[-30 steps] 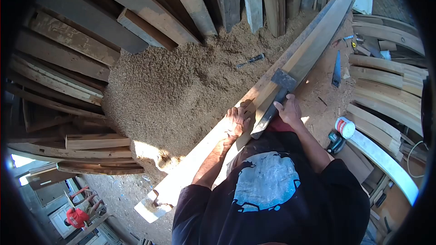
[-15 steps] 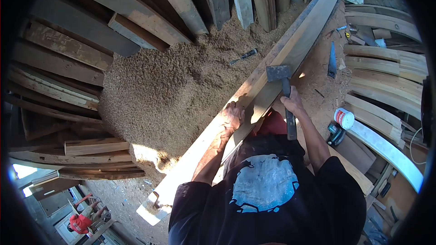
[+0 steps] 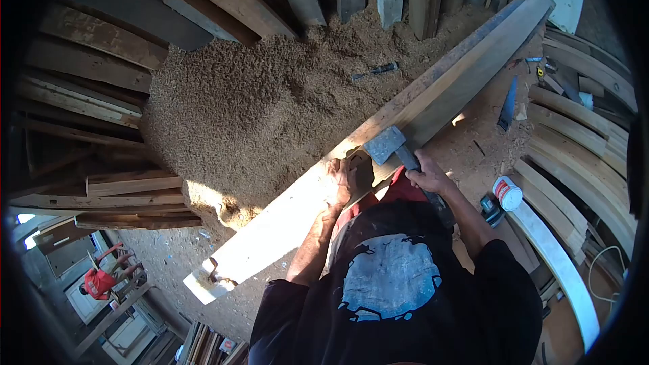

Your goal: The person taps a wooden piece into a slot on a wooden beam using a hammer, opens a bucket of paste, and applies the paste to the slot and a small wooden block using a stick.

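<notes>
My right hand [image 3: 430, 174] is closed round the handle of a mallet with a blocky grey head [image 3: 384, 145]. That head is over the beam, just right of my left hand. My left hand [image 3: 339, 181] rests at the long wooden beam [image 3: 466, 61], its fingers curled; what they grip, if anything, I cannot make out. A dark shadow falls on the wood beside these fingers. The beam runs diagonally from lower left to upper right, its lower end [image 3: 208, 284] brightly sunlit with a dark notch.
Wood shavings [image 3: 250, 108] cover the ground behind the beam, with a dark tool [image 3: 375, 71] on them. A handsaw [image 3: 508, 105], a paint can [image 3: 507, 193] and a teal power tool [image 3: 491, 210] lie right. Stacked timbers surround the space. Another person [image 3: 99, 284] is at lower left.
The mallet head has come down and left, closer to my left hand, and its handle has tilted. The whole view has shifted and turned slightly. My left hand stays by the beam.
</notes>
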